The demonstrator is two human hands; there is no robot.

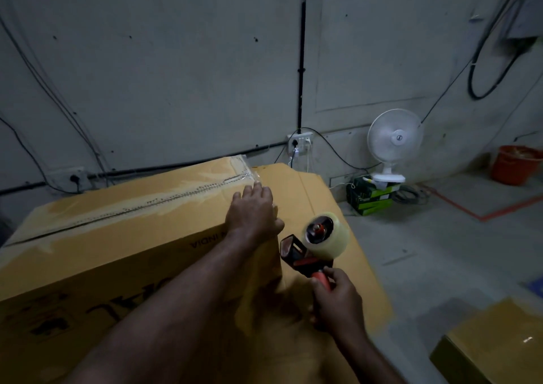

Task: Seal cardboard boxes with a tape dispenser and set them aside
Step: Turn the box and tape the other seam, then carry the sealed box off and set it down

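Cardboard box (pixel 117 236): large, lies lengthwise on a flat cardboard sheet (pixel 311 189); flaps closed; clear tape strip (pixel 164 201) runs along its top seam to the far right corner, wrinkled there; printed lettering on its near side, upside down to the camera.

Left hand (pixel 252 210): laid palm-down on the box's top at its right end, fingers straight and spread a little, pressing where the tape reaches the edge; thumb hangs over the right side.

Tape dispenser (pixel 311 248): just beside the box's near right corner, off its surface; black and red frame, clear tape roll (pixel 329 233) on top, mouth turned toward the box; right hand (pixel 338 298) wraps its fingers round the orange-red handle.

Right of the box, against the wall: white fan (pixel 393 139) standing on stacked green boxes (pixel 371 198); further right, an orange bucket (pixel 515 164). Behind the box's far right corner: wall socket (pixel 299 144) with plugs. Near right of the box: second cardboard box (pixel 493 342), partly out of frame.
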